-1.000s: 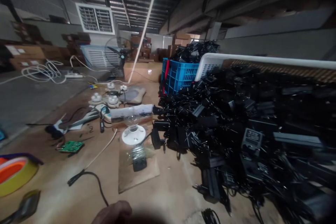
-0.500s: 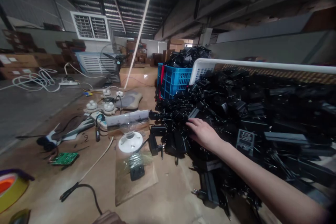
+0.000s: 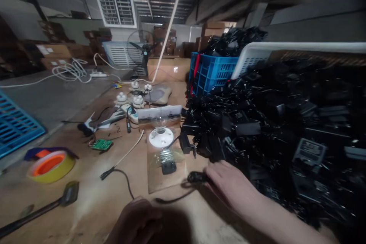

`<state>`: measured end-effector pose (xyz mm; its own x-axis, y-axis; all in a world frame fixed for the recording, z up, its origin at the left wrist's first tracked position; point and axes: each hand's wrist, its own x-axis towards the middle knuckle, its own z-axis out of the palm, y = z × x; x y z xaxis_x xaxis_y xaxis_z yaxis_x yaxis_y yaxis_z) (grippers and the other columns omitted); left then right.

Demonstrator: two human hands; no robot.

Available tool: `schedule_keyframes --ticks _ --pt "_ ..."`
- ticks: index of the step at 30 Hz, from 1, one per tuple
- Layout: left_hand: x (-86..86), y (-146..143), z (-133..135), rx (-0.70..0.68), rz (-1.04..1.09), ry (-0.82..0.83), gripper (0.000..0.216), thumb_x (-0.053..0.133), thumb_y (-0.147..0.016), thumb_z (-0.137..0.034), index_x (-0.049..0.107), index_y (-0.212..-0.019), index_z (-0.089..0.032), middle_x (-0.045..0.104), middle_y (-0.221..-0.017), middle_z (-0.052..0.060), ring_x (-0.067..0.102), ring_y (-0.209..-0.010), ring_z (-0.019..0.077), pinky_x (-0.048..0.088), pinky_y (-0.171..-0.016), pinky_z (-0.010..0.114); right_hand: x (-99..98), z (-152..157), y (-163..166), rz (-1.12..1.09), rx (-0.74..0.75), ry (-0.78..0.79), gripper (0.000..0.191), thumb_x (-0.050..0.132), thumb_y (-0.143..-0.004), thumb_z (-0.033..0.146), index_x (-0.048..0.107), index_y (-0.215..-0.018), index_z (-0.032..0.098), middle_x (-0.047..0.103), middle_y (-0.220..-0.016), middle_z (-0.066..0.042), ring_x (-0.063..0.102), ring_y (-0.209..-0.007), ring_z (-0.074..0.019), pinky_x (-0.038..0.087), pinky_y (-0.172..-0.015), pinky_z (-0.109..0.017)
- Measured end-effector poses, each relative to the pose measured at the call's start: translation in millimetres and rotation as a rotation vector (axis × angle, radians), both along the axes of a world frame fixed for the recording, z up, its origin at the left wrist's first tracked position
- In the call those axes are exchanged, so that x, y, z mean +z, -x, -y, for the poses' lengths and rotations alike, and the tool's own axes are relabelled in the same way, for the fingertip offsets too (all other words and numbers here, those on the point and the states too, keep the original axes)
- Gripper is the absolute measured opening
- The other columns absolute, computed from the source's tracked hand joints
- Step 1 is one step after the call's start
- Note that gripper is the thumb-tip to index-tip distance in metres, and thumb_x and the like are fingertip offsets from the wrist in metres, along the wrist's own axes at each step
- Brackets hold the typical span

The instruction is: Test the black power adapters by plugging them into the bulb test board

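Observation:
My right hand [image 3: 233, 187] is closed around a black power adapter [image 3: 196, 177], whose bundled cord sticks out past the fingertips. A loose cord end trails left from it over the tabletop; the hand hides most of its body. Low in the middle, in shadow, my left hand [image 3: 136, 219] has its fingers curled around a black cable [image 3: 126, 179] that runs up to a forked connector end. Between and beyond the hands stands a clear bulb [image 3: 159, 122] in a white round lamp holder [image 3: 161, 137] on a board, with a black socket [image 3: 168, 167] in front.
A large heap of black adapters [image 3: 246, 127] covers the right side, against a white basket [image 3: 303, 47]. A blue crate [image 3: 219, 69] stands behind. At left lie yellow tape [image 3: 53, 169], a hammer-like tool [image 3: 68, 194] and a green circuit board [image 3: 102, 144].
My right hand has come back from the heap toward me, now with a power adapter in it. My left hand has risen further into view. The camera view has turned right and down.

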<state>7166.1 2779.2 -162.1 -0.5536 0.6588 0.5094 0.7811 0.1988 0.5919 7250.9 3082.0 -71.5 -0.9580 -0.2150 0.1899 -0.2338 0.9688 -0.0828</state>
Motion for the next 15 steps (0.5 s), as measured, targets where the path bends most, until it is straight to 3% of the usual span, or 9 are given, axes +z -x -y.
schedule_keyframes --ticks 2,4,5,7,9,11,13,15 --pt "4.6 -0.3 -1.7 -0.003 0.024 0.052 0.007 0.067 -0.091 -0.022 0.069 -0.09 -0.028 0.067 -0.067 -0.003 0.061 -0.058 0.014 0.047 -0.057 0.022 -34.6 2.7 -25.6 0.155 -0.068 0.092 0.017 0.049 -0.101 0.021 0.065 -0.094 0.02 0.073 -0.088 -0.007 0.07 -0.08 -0.0242 0.056 -0.076 -0.039" --pt "4.2 0.5 -3.0 -0.01 0.073 0.115 0.011 0.065 -0.088 -0.018 0.071 -0.086 -0.026 0.066 -0.064 -0.003 0.061 -0.059 0.0142 0.045 -0.058 0.023 -55.1 1.5 -47.0 0.247 -0.138 0.137 0.017 0.052 -0.097 0.02 0.069 -0.102 0.021 0.075 -0.101 -0.01 0.072 -0.091 -0.0261 0.057 -0.084 -0.041" --pt "3.4 0.7 -3.3 -0.007 0.105 0.134 0.012 0.065 -0.088 -0.017 0.072 -0.086 -0.026 0.066 -0.065 -0.003 0.062 -0.06 0.0145 0.044 -0.058 0.023 -59.4 2.0 -54.8 0.258 -0.159 0.128 0.02 0.058 -0.091 0.021 0.07 -0.106 0.02 0.075 -0.107 -0.012 0.072 -0.097 -0.0295 0.058 -0.088 -0.045" --pt "2.2 0.7 -3.2 -0.005 0.166 0.132 0.012 0.065 -0.088 -0.017 0.074 -0.088 -0.026 0.07 -0.069 -0.002 0.065 -0.064 0.0143 0.046 -0.061 0.023 -58.6 10.7 -62.5 0.239 -0.152 0.092 0.041 0.071 -0.077 0.025 0.071 -0.118 0.017 0.073 -0.119 -0.018 0.069 -0.108 -0.0385 0.055 -0.094 -0.054" --pt "1.6 0.3 -2.1 0.03 0.219 0.099 0.014 0.067 -0.086 -0.016 0.073 -0.093 -0.026 0.075 -0.078 -0.003 0.069 -0.07 0.014 0.05 -0.066 0.022 -51.8 33.0 -58.2 0.217 -0.125 0.138 0.053 0.078 -0.072 0.028 0.07 -0.123 0.018 0.072 -0.121 -0.017 0.067 -0.108 -0.0396 0.054 -0.095 -0.055" --pt "0.7 0.2 -0.4 0.105 0.249 0.075 0.016 0.069 -0.081 -0.015 0.072 -0.092 -0.025 0.077 -0.082 -0.004 0.071 -0.073 0.0139 0.051 -0.068 0.021 -47.6 66.2 -43.7 0.205 -0.133 0.276 0.035 0.077 -0.078 0.025 0.071 -0.113 0.024 0.073 -0.111 -0.009 0.068 -0.098 -0.0313 0.055 -0.087 -0.045" --pt "-0.9 1.5 1.4 0.166 0.242 0.068 0.011 0.07 -0.079 -0.016 0.07 -0.086 -0.024 0.076 -0.078 -0.004 0.071 -0.069 0.0139 0.051 -0.064 0.02 -50.1 100.0 -24.4 0.175 -0.163 0.407 0.014 0.074 -0.08 0.015 0.07 -0.09 0.023 0.072 -0.093 -0.005 0.066 -0.087 -0.026 0.052 -0.077 -0.037" --pt "-2.2 3.8 2.4 0.187 0.214 0.051 0.007 0.067 -0.081 -0.018 0.069 -0.082 -0.024 0.075 -0.073 -0.005 0.07 -0.064 0.0131 0.051 -0.061 0.02 -56.9 122.9 -8.3 0.159 -0.131 0.477 0.014 0.072 -0.08 0.009 0.066 -0.075 0.021 0.069 -0.079 -0.002 0.064 -0.077 -0.0223 0.049 -0.074 -0.033"
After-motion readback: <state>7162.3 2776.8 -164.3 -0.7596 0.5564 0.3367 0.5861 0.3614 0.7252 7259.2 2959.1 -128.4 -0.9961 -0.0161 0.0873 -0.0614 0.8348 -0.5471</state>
